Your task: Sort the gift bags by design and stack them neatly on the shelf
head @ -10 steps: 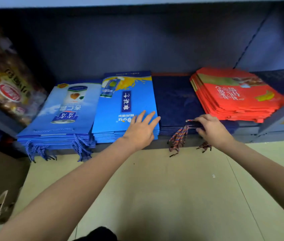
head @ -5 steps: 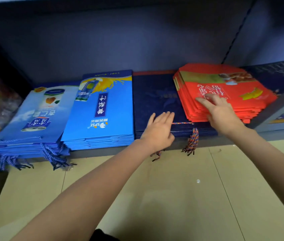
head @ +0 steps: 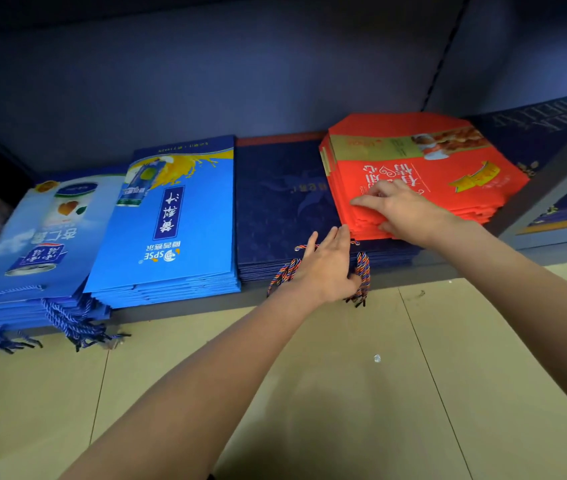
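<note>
While the left hand lies flat, glossy red bags fan unevenly.

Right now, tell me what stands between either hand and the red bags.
Nothing visible does. The right hand already rests on the red bag stack; the left hand lies on the navy stack beside it.
</note>
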Action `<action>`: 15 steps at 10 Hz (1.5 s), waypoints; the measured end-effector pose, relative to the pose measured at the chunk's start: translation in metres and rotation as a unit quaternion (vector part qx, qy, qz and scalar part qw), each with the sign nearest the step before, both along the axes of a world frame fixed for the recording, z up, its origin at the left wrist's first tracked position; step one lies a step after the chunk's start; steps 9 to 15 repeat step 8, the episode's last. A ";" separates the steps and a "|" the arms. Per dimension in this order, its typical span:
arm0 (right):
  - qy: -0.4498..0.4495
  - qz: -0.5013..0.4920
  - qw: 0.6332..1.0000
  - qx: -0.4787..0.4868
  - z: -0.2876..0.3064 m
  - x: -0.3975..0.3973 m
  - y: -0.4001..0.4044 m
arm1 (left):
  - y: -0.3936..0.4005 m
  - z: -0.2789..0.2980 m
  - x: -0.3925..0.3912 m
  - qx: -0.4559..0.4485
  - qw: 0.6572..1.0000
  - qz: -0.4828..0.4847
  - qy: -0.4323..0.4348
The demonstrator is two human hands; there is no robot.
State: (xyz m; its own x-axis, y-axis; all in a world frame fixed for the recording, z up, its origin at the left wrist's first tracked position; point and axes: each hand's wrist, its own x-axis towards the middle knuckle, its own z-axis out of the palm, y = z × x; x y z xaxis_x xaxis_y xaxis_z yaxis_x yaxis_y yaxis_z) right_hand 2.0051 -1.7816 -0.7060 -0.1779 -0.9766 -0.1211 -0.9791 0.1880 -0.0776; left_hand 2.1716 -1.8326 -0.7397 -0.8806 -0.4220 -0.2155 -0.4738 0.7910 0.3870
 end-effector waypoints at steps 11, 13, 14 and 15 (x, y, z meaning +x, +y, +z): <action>-0.150 0.051 0.978 -0.137 0.038 0.153 -0.043 | -0.091 0.039 0.209 -0.109 0.961 0.148 0.206; -0.150 0.051 0.978 -0.137 0.038 0.153 -0.043 | -0.091 0.039 0.209 -0.109 0.961 0.148 0.206; -0.150 0.051 0.978 -0.137 0.038 0.153 -0.043 | -0.091 0.039 0.209 -0.109 0.961 0.148 0.206; -0.150 0.051 0.978 -0.137 0.038 0.153 -0.043 | -0.091 0.039 0.209 -0.109 0.961 0.148 0.206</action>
